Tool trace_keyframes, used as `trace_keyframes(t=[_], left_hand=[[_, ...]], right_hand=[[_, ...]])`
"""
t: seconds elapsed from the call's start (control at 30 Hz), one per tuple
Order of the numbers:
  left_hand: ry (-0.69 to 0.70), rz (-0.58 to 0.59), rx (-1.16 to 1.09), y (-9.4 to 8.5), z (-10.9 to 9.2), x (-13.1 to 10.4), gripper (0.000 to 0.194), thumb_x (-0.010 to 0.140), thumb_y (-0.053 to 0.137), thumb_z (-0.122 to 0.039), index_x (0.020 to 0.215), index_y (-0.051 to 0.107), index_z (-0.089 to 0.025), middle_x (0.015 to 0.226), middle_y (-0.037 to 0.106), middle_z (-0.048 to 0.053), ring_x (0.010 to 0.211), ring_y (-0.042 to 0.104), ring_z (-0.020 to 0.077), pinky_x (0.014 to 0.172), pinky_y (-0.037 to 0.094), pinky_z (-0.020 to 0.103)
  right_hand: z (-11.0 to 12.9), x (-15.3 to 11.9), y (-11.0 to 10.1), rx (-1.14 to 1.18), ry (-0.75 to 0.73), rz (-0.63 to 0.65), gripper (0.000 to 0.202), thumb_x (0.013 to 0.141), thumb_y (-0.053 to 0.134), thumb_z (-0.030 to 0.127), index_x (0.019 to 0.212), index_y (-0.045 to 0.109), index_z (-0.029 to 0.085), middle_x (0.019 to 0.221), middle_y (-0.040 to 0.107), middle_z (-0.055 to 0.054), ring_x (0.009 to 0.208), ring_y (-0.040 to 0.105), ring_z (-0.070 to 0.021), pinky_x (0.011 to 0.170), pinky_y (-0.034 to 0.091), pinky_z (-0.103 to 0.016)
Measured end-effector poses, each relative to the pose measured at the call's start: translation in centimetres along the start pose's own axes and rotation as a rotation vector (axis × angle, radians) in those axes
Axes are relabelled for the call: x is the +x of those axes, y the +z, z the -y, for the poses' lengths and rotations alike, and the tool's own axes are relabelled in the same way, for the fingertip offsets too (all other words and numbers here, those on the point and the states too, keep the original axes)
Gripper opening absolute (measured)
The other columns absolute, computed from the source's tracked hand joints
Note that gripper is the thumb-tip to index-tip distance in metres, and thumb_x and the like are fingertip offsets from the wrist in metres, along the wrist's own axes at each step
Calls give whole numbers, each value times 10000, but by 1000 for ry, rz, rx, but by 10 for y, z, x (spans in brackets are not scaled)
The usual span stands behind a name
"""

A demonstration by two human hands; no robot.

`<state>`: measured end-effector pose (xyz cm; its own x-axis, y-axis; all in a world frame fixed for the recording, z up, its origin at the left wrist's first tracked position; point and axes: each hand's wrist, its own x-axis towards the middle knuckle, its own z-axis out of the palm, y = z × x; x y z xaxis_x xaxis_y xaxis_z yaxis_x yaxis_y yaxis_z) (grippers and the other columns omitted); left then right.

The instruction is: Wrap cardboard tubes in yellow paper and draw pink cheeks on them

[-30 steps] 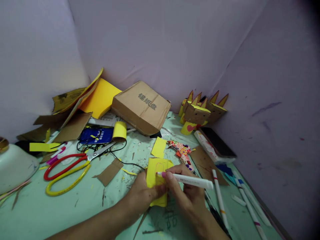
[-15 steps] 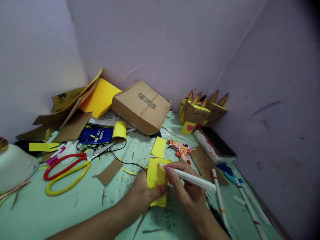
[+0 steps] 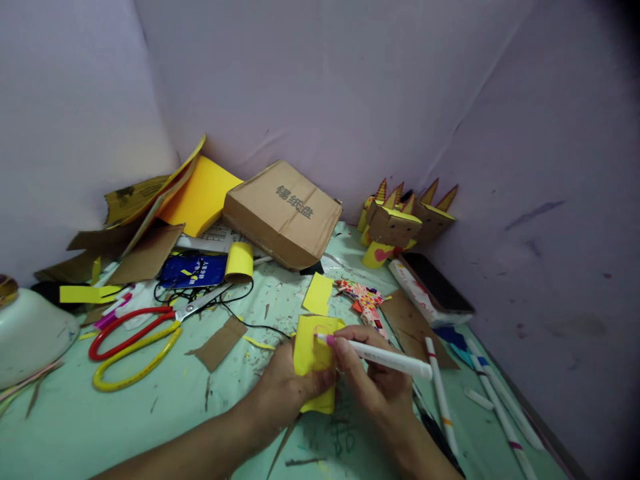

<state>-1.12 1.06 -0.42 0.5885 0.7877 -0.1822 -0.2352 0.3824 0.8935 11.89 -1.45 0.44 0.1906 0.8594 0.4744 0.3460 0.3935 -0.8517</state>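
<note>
Evidently, drawing is what occupies this person just now, down at the lower centre of the frame. A yellow card (image 3: pixel 311 357) sits there above the counter (image 3: pixel 125 420), and the left hand (image 3: pixel 280 377) has it pinched along its lower left side, thumb laid across the front, fingers closed behind. The right hand (image 3: pixel 373 380) grips a white marker (image 3: pixel 393 360) close to its tip, fingers drawn together around the barrel, and the point appears to meet the card's upper half.

How far along is it? A faint reddish line already shows on the card, so I'd call the drawing begun; whether its outline is complete I can't make out from where I stand. I see no filled-in colour on that face, though its lower part is covered by the thumb.

Toward the right of the frame, cardboard figures (image 3: pixel 393 230) with pointed tops stand put together, one bearing a red heart (image 3: pixel 383 255). Left of centre, a yellow roll (image 3: pixel 240 263) stands by the blades of the scissors (image 3: pixel 187 312), both out of hand. Another yellow piece (image 3: pixel 318 293) lies just beyond the card, without any marks I can see.
</note>
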Motion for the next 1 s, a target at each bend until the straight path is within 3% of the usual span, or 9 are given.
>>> trace_keyframes(t=[0.33, 0.43, 0.77, 1.0], left_hand=[[12, 28, -4, 0, 0, 1, 480, 660, 733, -407, 1056, 640, -152, 1009, 697, 95, 947, 621, 287, 751, 487, 310], [2, 2, -2, 0, 0, 1, 452, 660, 736, -390, 1038, 649, -156, 976, 702, 87, 918, 626, 275, 732, 486, 302], [41, 49, 15, -1, 1, 2, 529, 641, 725, -474, 1049, 647, -146, 1013, 688, 105, 961, 611, 311, 772, 478, 336], [4, 18, -6, -2, 2, 2, 510, 644, 742, -416, 1065, 639, -148, 968, 701, 97, 920, 627, 291, 753, 485, 332]], right_hand=[[-1, 0, -3, -38, -28, 17, 84, 815, 581, 229, 778, 650, 201, 677, 673, -12, 586, 616, -146, 516, 484, -227], [-2, 0, -2, -30, -29, 30, 110, 816, 575, 209, 727, 638, 200, 613, 644, 8, 535, 592, -125, 483, 461, -208], [0, 0, 0, 0, -10, 34, 118, 805, 580, 215, 700, 627, 192, 586, 630, 10, 514, 584, -126, 472, 457, -213], [-3, 0, -1, -30, -23, -4, 72, 805, 591, 210, 761, 645, 192, 654, 664, -7, 550, 598, -132, 479, 459, -216]])
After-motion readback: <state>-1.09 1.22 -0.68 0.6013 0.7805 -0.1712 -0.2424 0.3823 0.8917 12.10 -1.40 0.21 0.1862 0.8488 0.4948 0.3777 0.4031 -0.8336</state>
